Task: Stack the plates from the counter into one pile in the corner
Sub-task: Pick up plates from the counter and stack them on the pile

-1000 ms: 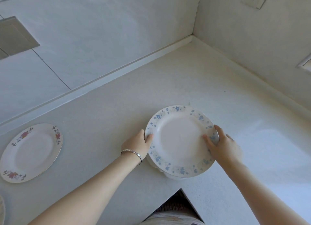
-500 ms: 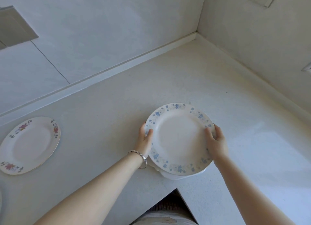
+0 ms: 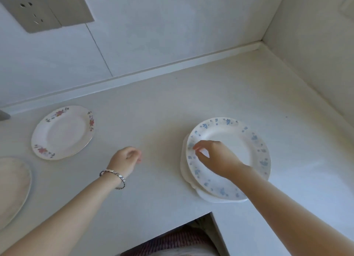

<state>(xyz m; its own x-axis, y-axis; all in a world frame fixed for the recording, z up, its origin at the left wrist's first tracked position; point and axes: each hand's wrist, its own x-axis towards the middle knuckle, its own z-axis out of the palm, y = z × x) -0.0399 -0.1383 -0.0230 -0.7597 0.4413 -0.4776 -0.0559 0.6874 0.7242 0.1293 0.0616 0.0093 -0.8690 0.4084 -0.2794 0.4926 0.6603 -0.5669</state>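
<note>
A blue-flowered plate (image 3: 235, 140) lies on top of a small pile of white plates (image 3: 212, 198) on the pale counter (image 3: 153, 112), short of the wall corner (image 3: 261, 43). My right hand (image 3: 216, 158) hovers over the top plate, thumb and fingertips slightly apart at its left rim, holding nothing. My left hand (image 3: 125, 159), with a bracelet on the wrist, hangs loosely curled and empty over bare counter left of the pile. A red-flowered plate (image 3: 63, 133) lies flat at the left. Part of a plain plate (image 3: 11, 186) shows at the left edge.
Walls close the counter at the back and right. A grey wall socket (image 3: 32, 12) sits at the upper left. The counter's front edge steps inward (image 3: 210, 214) just below the pile, with striped clothing (image 3: 182, 240) showing beneath it.
Both hands have let go of the pile's rims. My left hand has drawn away to the left; my right hand has crossed over the top plate. The view has swung left.
</note>
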